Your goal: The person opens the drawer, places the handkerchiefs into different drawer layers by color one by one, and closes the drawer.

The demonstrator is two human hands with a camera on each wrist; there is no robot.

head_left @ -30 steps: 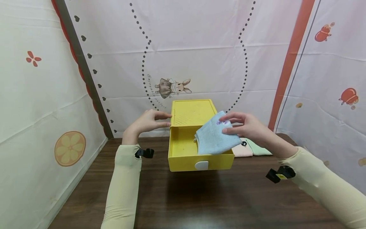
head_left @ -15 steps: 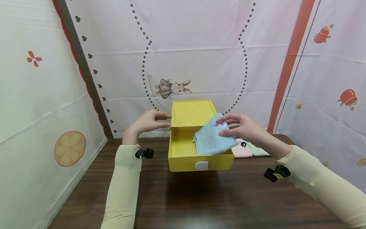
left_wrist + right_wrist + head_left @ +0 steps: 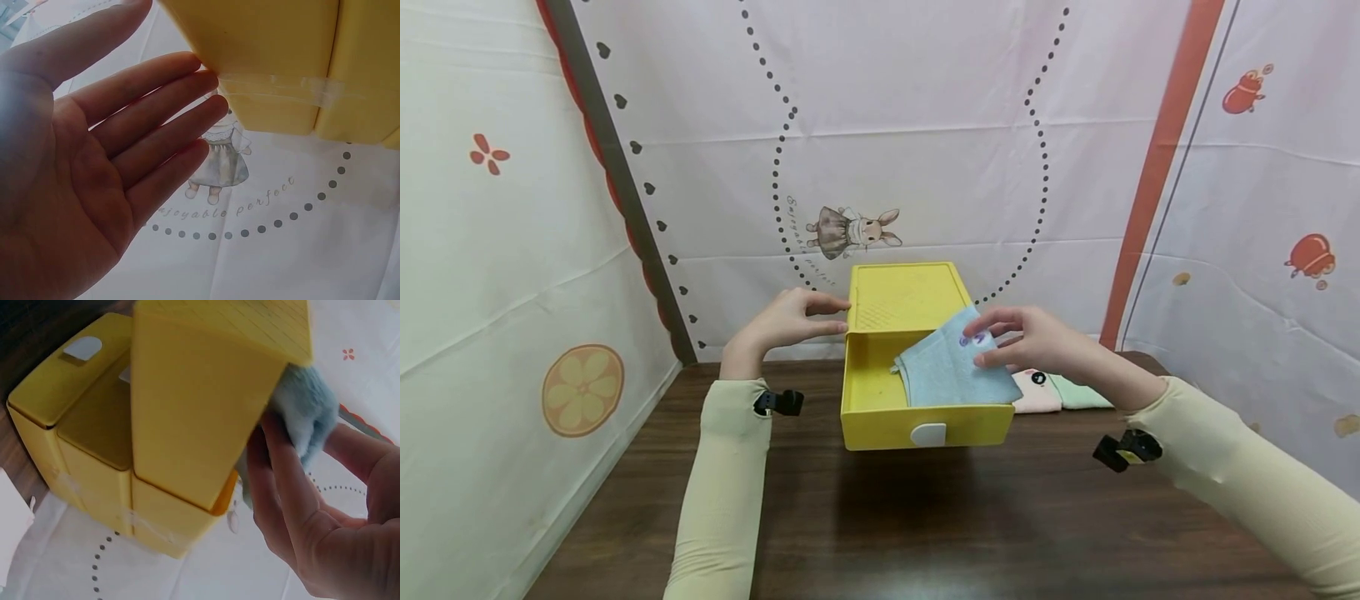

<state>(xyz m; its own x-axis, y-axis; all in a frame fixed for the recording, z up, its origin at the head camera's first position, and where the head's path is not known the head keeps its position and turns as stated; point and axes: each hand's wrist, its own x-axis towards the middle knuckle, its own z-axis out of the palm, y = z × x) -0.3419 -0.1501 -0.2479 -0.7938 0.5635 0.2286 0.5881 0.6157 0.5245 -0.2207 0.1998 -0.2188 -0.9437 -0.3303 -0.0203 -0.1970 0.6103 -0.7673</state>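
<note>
A yellow drawer unit (image 3: 906,292) stands on the table with its top drawer (image 3: 880,429) pulled out. My right hand (image 3: 1030,340) pinches a folded light blue towel (image 3: 947,367) with small purple marks, over the drawer's right side. Part of the towel hangs inside, its lower edge close behind the drawer front. In the right wrist view, the blue towel (image 3: 306,403) is bunched between thumb and fingers, beside the drawer's wall. On the other side, my left hand (image 3: 782,319) has its fingertips at the unit's left upper edge. Its fingers (image 3: 156,119) are straight in the left wrist view.
A pale pink cloth (image 3: 1036,396) with a black mark and a light green cloth (image 3: 1081,394) lie on the dark wooden table (image 3: 917,525), right of the unit. Lower drawers with white handles (image 3: 83,348) show in the right wrist view. A printed curtain (image 3: 910,150) hangs behind.
My right hand has moved a little left and down with the blue towel, which now sits lower and further left in the drawer. The left hand has stayed in place.
</note>
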